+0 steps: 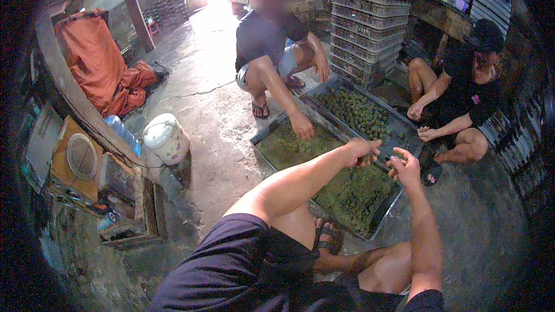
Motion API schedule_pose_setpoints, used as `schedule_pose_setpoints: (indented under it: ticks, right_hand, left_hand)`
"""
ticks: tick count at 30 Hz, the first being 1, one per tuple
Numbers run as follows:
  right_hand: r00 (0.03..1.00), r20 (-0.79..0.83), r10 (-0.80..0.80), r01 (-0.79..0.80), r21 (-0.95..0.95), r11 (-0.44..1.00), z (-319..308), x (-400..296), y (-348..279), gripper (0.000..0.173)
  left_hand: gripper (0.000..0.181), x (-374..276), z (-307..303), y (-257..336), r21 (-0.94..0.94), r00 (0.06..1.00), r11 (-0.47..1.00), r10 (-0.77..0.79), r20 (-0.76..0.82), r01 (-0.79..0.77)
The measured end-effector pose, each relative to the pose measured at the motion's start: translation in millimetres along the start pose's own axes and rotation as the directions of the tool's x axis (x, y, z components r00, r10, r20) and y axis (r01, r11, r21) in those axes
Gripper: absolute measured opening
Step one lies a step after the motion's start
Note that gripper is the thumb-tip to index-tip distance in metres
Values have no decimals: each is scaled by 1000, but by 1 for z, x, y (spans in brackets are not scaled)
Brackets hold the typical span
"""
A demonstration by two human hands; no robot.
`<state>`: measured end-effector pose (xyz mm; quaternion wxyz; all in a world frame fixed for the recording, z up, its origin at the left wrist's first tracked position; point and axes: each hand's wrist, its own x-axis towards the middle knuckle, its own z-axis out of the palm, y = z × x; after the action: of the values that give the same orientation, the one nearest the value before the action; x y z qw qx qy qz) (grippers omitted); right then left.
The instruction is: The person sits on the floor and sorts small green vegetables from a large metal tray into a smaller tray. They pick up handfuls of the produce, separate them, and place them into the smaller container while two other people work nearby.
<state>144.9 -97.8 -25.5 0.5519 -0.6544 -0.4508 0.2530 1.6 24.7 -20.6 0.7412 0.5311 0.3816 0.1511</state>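
Observation:
My left hand hovers over the shared edge of two metal trays, palm down, fingers bent. Close beside it on the right is my right hand, raised with the index finger extended and the other fingers curled. Whether a small piece sits in either hand's fingers is too blurred to tell. Beneath my hands, the nearer metal tray holds a moist-looking green crumbly mass. Beyond it, the second metal tray contains many small green balls, with some dark tray bottom showing.
A squatting person's hand reaches into the nearer tray's far end. At right, a seated person holds both hands near the ball tray. Stacked plastic crates rise behind. A lidded white bucket and an orange tarp are at left.

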Motion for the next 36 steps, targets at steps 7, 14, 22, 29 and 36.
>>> schedule_pose_setpoints:
  ticks: [7,14,22,29,36]
  right_hand:
    - [805,290,518,-575,600,556,-20,5,-17,39]
    - [911,126,394,-385,607,695,-7,-2,-31,53]
    - [878,155,454,-425,690,586,-42,18,23,31]
    - [818,-83,570,-434,561,705,-57,10,6,48]
    - [846,5,532,-421,618,664,-34,11,8,35]
  left_hand:
    - [65,5,-6,3,-237,986,959,-137,91,155]
    - [68,-7,-4,12,-245,986,968,-92,-140,56]
    - [39,23,-68,-20,-346,986,928,-98,137,141]
    - [58,-25,-34,18,-572,986,810,-166,-19,126]
    - [55,17,-66,-10,-498,953,867,-137,-270,-17]
